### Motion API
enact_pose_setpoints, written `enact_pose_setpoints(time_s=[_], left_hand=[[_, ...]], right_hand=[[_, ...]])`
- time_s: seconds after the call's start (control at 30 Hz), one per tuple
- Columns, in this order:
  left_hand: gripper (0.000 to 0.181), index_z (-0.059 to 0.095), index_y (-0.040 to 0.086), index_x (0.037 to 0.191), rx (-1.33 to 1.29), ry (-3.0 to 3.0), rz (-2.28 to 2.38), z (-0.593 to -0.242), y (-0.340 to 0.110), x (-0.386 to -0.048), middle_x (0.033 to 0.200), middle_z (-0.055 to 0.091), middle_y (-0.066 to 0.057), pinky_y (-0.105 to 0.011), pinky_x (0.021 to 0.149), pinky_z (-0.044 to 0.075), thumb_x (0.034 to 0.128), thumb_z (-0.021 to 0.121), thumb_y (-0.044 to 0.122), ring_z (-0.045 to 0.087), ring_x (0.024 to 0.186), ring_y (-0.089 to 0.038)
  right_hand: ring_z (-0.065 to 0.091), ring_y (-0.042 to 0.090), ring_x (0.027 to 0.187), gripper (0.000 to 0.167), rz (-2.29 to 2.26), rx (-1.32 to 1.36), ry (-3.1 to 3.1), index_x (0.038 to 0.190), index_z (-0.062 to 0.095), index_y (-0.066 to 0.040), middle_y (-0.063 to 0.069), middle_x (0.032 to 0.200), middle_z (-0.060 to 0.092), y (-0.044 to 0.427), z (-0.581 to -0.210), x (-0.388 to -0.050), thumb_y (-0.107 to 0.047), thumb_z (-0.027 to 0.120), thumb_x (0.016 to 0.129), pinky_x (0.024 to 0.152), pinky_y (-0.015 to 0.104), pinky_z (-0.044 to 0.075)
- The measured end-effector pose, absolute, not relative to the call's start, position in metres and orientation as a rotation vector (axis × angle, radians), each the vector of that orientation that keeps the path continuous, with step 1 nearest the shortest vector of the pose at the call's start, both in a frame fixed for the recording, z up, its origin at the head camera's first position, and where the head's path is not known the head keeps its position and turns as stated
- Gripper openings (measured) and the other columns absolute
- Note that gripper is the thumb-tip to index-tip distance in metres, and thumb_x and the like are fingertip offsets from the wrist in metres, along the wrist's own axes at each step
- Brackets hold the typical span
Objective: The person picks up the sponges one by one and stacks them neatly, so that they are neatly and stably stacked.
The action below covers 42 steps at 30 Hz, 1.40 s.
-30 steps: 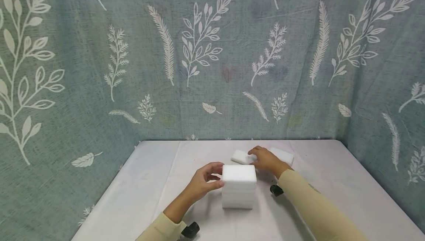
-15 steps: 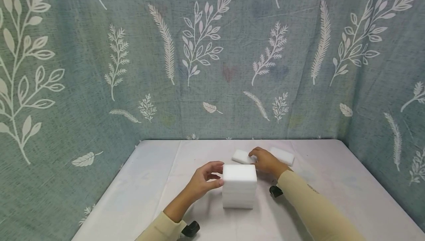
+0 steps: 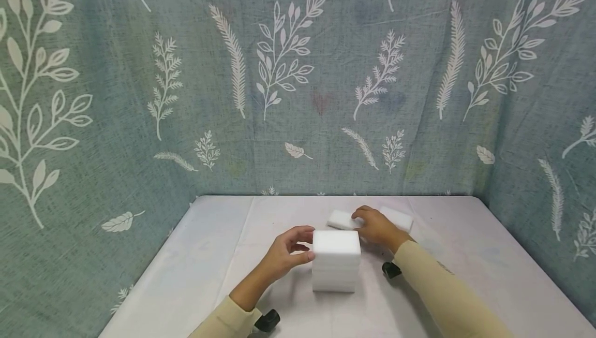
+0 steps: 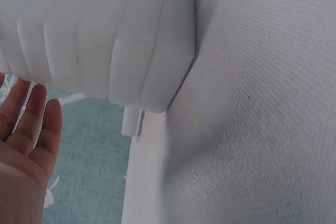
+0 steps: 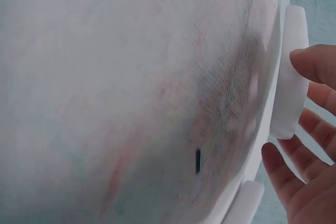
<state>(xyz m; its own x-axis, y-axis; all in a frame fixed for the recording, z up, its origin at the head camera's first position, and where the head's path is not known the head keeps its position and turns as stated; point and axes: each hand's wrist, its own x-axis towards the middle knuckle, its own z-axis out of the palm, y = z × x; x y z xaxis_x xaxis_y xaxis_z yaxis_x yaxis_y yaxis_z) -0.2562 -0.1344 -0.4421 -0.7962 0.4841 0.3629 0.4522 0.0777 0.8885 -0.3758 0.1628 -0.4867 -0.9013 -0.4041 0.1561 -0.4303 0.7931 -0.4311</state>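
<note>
White cloth-covered surface (image 3: 191, 281) bearing an upright stack of white blocks (image 3: 336, 261); behind it, left flat block (image 3: 340, 218), right flat block (image 3: 399, 218).

A stack of white rectangular foam-like slabs (image 3: 335, 263) was set on the white cloth-covered worktop (image 3: 205, 255), about midway between its left and right edges. The left hand (image 3: 287, 252) was placed at the stack's left side. Behind the stack, near the far edge, a loose white rectangular slab (image 3: 340, 219) was held between the thumb and fingers of the right hand (image 3: 378, 228). To its right, also near the far edge, another white rectangular slab (image 3: 399, 219) was laid. The far, left and right edges were enclosed by a grey-green leaf-printed cloth (image 3: 321, 146).
</note>
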Motion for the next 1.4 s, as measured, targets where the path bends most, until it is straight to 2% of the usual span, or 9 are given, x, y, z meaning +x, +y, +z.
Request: enact_pose_setpoints(time_s=[0.2,0.4,0.83,1.1,1.4], left_hand=[[0.053,0.053,-0.001,0.132,0.987,2.261,1.882,-0.443,-0.134,-0.256,0.122,0.061,-0.017,-0.062,0.094,0.043,0.0844,0.075,0.005,0.057,0.112,-0.033],[0.054,0.052,-0.003,0.132,0.993,2.260,1.879,-0.444,-0.134,-0.258,0.122,0.061,-0.017,-0.063,0.094,0.042,0.0843,0.075,0.006,0.056,0.112,-0.034],[0.053,0.052,-0.001,0.133,0.982,2.283,1.856,-0.443,-0.134,-0.257,0.123,0.061,-0.016,-0.059,0.095,0.043,0.0849,0.075,0.007,0.056,0.113,-0.034],[0.053,0.053,0.001,0.132,0.986,2.287,1.856,-0.443,-0.134,-0.257,0.123,0.061,-0.015,-0.060,0.095,0.044,0.0850,0.075,0.007,0.056,0.113,-0.033],[0.056,0.049,-0.008,0.134,0.989,2.296,1.841,-0.442,-0.134,-0.256,0.124,0.061,-0.016,-0.058,0.094,0.045,0.0854,0.074,0.006,0.056,0.113,-0.032]], right_hand=[[0.052,0.026,0.120,0.034,0.727,0.712,-2.912,0.118,0.065,-0.010,0.004,0.127,0.055,0.170,-0.488,-0.375,-0.018,0.073,0.085,0.101,0.045,0.043],[0.053,0.027,0.118,0.034,0.680,0.803,-2.881,0.117,0.065,-0.010,0.004,0.127,0.055,0.176,-0.480,-0.369,-0.020,0.073,0.086,0.099,0.045,0.044],[0.053,0.028,0.120,0.034,0.604,0.861,-2.846,0.118,0.064,-0.012,0.004,0.128,0.055,0.185,-0.463,-0.357,-0.028,0.072,0.089,0.098,0.047,0.045],[0.053,0.026,0.118,0.032,0.595,0.956,-2.768,0.119,0.063,-0.011,0.005,0.129,0.055,0.191,-0.452,-0.347,-0.024,0.071,0.090,0.093,0.045,0.047],[0.053,0.024,0.118,0.031,0.553,1.025,-2.704,0.118,0.064,-0.012,0.002,0.127,0.055,0.194,-0.442,-0.339,-0.023,0.071,0.089,0.093,0.043,0.048]])
